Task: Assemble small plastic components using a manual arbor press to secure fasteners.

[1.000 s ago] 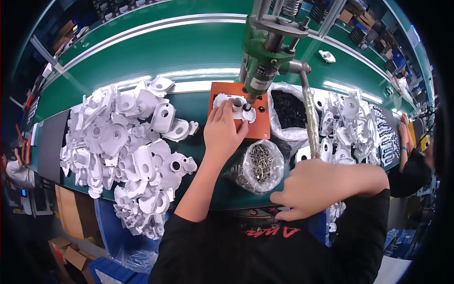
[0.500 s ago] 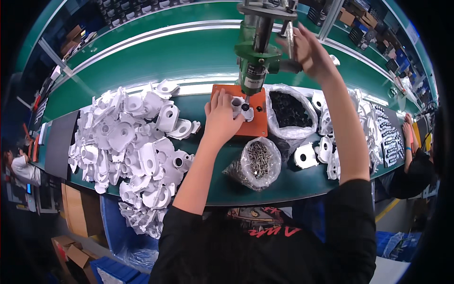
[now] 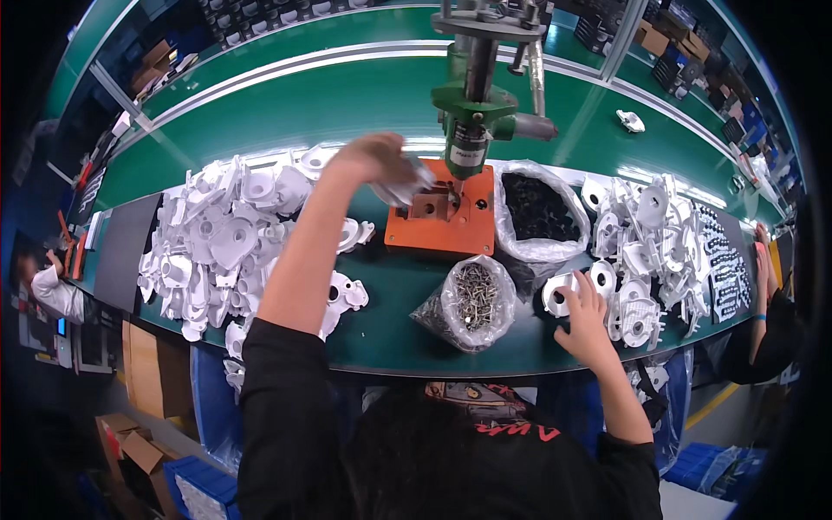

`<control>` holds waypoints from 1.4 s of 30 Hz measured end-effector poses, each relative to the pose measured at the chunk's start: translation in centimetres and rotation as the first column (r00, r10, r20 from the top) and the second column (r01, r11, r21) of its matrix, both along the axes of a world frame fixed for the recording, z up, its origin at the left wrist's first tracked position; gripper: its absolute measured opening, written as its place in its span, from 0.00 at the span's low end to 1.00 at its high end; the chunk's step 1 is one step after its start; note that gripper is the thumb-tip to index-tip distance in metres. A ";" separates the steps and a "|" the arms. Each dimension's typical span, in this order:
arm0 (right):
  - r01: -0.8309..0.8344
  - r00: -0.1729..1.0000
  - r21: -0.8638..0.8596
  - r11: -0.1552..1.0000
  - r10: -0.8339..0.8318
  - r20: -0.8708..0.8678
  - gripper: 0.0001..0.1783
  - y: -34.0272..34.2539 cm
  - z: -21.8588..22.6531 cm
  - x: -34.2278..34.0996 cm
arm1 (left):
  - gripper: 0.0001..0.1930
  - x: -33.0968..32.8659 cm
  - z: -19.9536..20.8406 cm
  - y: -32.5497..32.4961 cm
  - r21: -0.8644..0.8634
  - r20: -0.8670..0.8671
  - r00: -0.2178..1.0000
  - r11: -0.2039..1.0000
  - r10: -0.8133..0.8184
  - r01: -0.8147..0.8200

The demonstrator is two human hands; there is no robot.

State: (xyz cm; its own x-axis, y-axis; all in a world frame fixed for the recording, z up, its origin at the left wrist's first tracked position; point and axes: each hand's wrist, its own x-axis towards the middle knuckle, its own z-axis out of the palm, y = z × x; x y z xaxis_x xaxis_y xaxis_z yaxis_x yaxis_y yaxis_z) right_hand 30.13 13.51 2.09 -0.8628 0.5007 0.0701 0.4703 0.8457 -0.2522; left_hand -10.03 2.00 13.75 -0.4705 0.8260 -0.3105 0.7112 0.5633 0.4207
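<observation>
My left hand (image 3: 371,158), blurred by motion, is closed on a white plastic housing (image 3: 406,184) just above the left side of the orange fixture block (image 3: 433,238). The block's recess shows bare metal under the green drill-like press (image 3: 468,130). My right hand (image 3: 589,329) is by the front right, fingers spread at the edge of a white housing with a round hole (image 3: 549,299). Whether the fingertips touch it is hard to tell. Between my arms stands a clear bag of screws (image 3: 478,299); behind it is a bag of black parts (image 3: 537,208).
A big heap of white housings (image 3: 230,238) covers the left of the bench, and a smaller pile (image 3: 654,225) lies at the right. A lone white part (image 3: 631,121) rests on the green surface behind. Another person's arm (image 3: 761,286) is at the far right.
My left hand has lifted the white housing off the orange block, up and leftward. My right hand has let go of the press lever and come down to the white parts at the right.
</observation>
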 end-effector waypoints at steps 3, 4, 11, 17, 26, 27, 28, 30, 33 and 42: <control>-0.024 1.000 0.043 0.999 0.023 0.020 0.38 -0.1 -0.4 -0.6 | 0.20 -5.6 -2.8 -1.8 0.261 -0.189 0.956 0.950 0.226 -0.173; -0.011 1.000 0.006 1.000 0.011 0.023 0.38 0.1 -0.2 -1.0 | 0.20 -6.2 -3.6 -2.6 0.258 -0.196 0.954 0.950 0.227 -0.174; -0.071 0.995 0.070 0.995 0.065 0.076 0.40 2.1 -0.1 -0.8 | 0.23 -7.2 -6.7 -5.2 -0.016 -0.426 0.886 0.978 0.182 -0.208; -0.109 0.991 -0.004 0.994 0.109 0.081 0.40 2.7 1.5 -2.4 | 0.24 -7.6 -9.7 -8.2 -0.375 -0.470 0.882 0.911 -0.027 -0.172; -0.176 0.926 -0.440 0.880 -0.004 -0.378 0.20 3.8 2.5 -1.6 | 0.14 -6.4 -3.5 -10.7 -0.056 -0.470 0.883 0.997 0.018 -0.050; -0.186 0.893 -0.459 0.869 -0.045 -0.448 0.19 3.8 2.5 -1.5 | 0.13 -5.8 -2.6 -11.3 0.097 -0.523 0.850 0.995 0.057 -0.007; -0.134 0.904 -0.514 0.847 -0.108 -0.414 0.15 3.6 2.9 -1.6 | 0.13 -5.1 -1.9 -11.8 0.096 -0.524 0.849 0.995 0.061 -0.011; -0.100 0.918 -0.634 0.767 -0.174 -0.355 0.15 2.6 4.1 -2.2 | 0.11 -3.1 -0.4 -12.2 0.480 -0.390 0.905 0.876 0.169 0.043; -0.228 0.922 -0.811 0.539 -0.149 -0.358 0.21 1.2 4.3 -3.0 | 0.10 1.5 1.0 -11.5 0.490 0.185 0.964 0.833 0.189 -0.257; -0.424 0.904 -0.644 0.637 0.253 -0.344 0.28 -5.0 9.9 -7.5 | 0.11 14.4 -2.3 -7.7 0.474 0.709 0.641 0.872 -0.293 -0.126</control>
